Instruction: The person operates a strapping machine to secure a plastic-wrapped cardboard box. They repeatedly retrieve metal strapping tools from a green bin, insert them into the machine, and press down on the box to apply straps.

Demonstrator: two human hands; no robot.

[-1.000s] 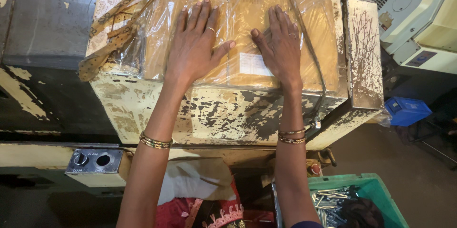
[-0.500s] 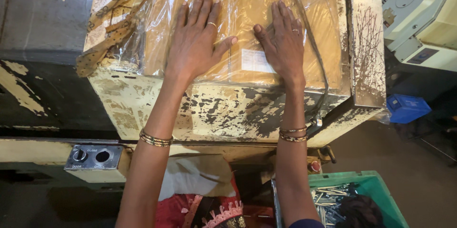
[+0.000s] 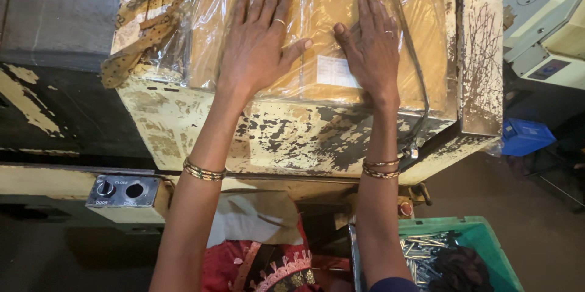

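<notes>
Both hands, left hand (image 3: 259, 48) and right hand (image 3: 368, 48), lay flat, fingers spread, gripping nothing, on the clear-plastic-wrapped brown cardboard package (image 3: 317, 24). The film looked slippery; its edges seemed the surest hold.

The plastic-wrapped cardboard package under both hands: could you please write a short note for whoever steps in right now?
Left hand: flat, palm down on the plastic-wrapped cardboard package, fingers spread, gripping nothing.
Right hand: flat on the same package beside a white label.
The package lies on a worn yellow machine top; patterned tape hangs loose at its left edge.
Below: a control panel and a green bin of metal parts.
Done: wrap covers the package. Left: cannot tell; hands only press it.
</notes>
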